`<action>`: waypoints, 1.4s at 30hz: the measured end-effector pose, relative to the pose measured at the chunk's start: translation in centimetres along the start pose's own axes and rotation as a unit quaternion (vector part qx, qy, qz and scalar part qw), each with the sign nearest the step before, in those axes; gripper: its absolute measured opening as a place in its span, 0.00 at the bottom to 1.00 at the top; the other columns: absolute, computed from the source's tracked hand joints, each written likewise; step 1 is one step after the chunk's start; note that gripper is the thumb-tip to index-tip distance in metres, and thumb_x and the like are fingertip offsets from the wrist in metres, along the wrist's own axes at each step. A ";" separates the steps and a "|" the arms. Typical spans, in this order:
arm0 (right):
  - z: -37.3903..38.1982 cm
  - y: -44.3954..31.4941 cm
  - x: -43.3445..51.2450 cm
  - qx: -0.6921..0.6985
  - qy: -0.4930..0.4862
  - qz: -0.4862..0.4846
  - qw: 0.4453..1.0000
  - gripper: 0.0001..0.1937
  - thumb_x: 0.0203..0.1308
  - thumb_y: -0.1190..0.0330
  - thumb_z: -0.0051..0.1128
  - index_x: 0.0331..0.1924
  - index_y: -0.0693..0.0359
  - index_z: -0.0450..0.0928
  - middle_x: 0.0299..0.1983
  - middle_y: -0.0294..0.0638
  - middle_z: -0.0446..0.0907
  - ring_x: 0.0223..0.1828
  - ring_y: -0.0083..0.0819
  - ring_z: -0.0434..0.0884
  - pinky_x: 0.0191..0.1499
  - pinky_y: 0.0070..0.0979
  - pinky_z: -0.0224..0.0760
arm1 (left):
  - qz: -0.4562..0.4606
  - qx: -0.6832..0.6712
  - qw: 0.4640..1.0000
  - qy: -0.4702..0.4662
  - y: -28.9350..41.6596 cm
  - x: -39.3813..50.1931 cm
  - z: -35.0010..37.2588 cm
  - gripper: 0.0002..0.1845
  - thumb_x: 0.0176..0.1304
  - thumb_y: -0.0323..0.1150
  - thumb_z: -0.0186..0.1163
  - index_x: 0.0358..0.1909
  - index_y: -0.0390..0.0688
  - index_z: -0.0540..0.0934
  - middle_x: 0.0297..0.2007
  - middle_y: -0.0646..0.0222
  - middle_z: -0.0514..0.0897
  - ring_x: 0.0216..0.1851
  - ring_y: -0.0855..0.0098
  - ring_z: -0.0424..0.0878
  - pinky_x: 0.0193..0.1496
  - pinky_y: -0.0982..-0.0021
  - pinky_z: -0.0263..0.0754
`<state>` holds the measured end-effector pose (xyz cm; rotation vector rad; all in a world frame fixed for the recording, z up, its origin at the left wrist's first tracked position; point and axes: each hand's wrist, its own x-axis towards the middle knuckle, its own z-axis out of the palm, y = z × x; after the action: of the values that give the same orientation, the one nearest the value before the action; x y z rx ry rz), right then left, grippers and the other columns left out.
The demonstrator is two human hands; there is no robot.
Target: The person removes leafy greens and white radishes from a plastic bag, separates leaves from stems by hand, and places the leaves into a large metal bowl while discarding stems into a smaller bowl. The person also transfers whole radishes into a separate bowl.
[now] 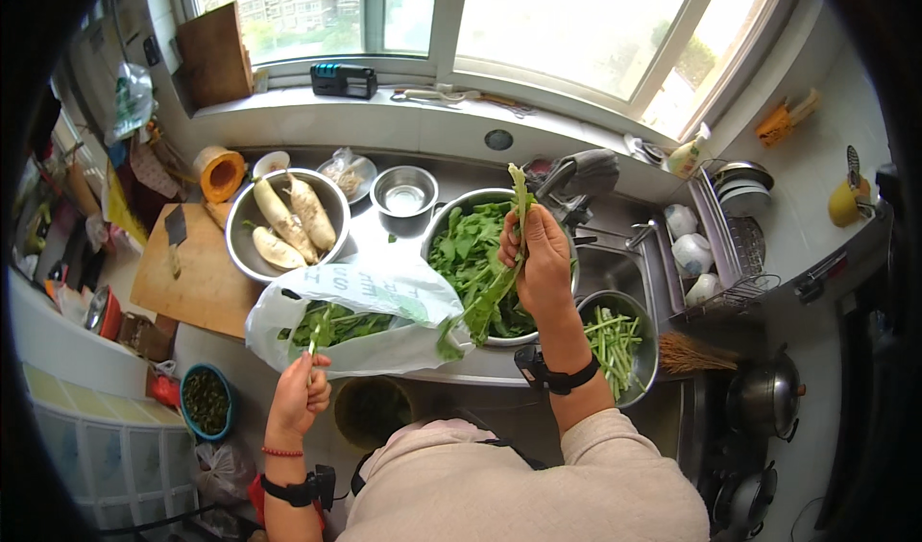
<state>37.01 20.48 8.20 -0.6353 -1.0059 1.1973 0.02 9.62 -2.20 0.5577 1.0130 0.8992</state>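
My right hand [539, 254] grips a leafy green stalk [518, 182], held upright above a large metal basin of green leaves [468, 239]. Its leaves hang down past the basin's near edge. Low on the left, my left hand [297, 391] pinches a thin green stem [317, 333] in front of a white plastic bag [403, 290]. More leafy greens [349, 326] show through the bag's opening. To the right of the basin, a metal bowl [650, 355] contains cut green stalks [612, 344].
A metal bowl [338, 247] of white radishes [313, 211] overlaps a wooden cutting board [187, 254] bearing a cleaver [175, 226]. A small metal bowl [404, 193] stands behind the bag. On the right are the sink [612, 268], dish rack [720, 232] and a straw brush [695, 353].
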 end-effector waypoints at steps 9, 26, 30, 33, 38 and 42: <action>-5.2 1.3 5.0 -0.639 -0.035 -0.326 0.696 0.08 0.71 0.68 0.55 0.44 0.65 0.79 0.33 0.49 0.79 0.33 0.50 0.79 0.36 0.38 0.72 | 0.145 0.451 0.872 0.120 1.8 -4.3 1.0 0.17 0.75 0.39 0.52 0.37 0.35 0.81 0.18 0.74 0.71 0.20 0.77 0.67 0.25 0.70 0.63; 15.3 14.0 -7.6 -0.380 -0.508 -0.289 0.716 0.09 0.58 0.63 0.59 0.30 0.57 0.73 0.27 0.37 0.75 0.34 0.39 0.81 0.37 0.36 0.74 | 0.146 0.593 0.786 0.101 4.0 -9.1 2.9 0.11 0.72 0.34 0.56 0.38 0.35 0.77 0.30 0.53 0.82 0.31 0.48 0.77 0.33 0.58 0.72; 16.3 10.8 -8.6 -0.324 -0.532 -0.340 0.705 0.13 0.60 0.60 0.59 0.28 0.57 0.69 0.25 0.36 0.72 0.29 0.36 0.78 0.31 0.35 0.68 | 0.266 0.714 0.644 0.063 4.8 -13.3 3.1 0.11 0.66 0.34 0.61 0.27 0.41 0.76 0.24 0.56 0.77 0.27 0.48 0.76 0.27 0.52 0.67; 15.7 7.1 -9.1 -0.283 -0.565 -0.312 0.710 0.15 0.62 0.60 0.60 0.27 0.57 0.68 0.23 0.36 0.71 0.26 0.36 0.76 0.30 0.34 0.66 | 0.294 0.723 0.624 0.022 6.6 -18.0 3.4 0.09 0.59 0.35 0.66 0.27 0.43 0.77 0.20 0.64 0.73 0.22 0.56 0.73 0.24 0.57 0.64; 13.9 2.6 -8.4 -0.281 -0.559 -0.301 0.719 0.17 0.65 0.59 0.60 0.25 0.57 0.67 0.20 0.33 0.66 0.21 0.34 0.73 0.23 0.31 0.65 | 0.293 0.725 0.623 0.008 7.9 -22.9 3.2 0.19 0.63 0.43 0.63 0.21 0.41 0.76 0.18 0.64 0.71 0.20 0.57 0.71 0.23 0.59 0.61; 13.4 1.7 -8.5 -0.270 -0.556 -0.277 0.735 0.18 0.63 0.58 0.61 0.25 0.58 0.68 0.20 0.36 0.69 0.22 0.37 0.76 0.24 0.33 0.67 | 0.308 0.703 0.641 -0.005 7.5 -23.0 2.9 0.20 0.63 0.44 0.63 0.20 0.41 0.74 0.17 0.65 0.70 0.18 0.59 0.69 0.23 0.60 0.60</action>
<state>23.96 11.49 10.23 0.0832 -2.4238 0.6388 -5.57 -5.83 15.81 2.3559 1.4265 0.4692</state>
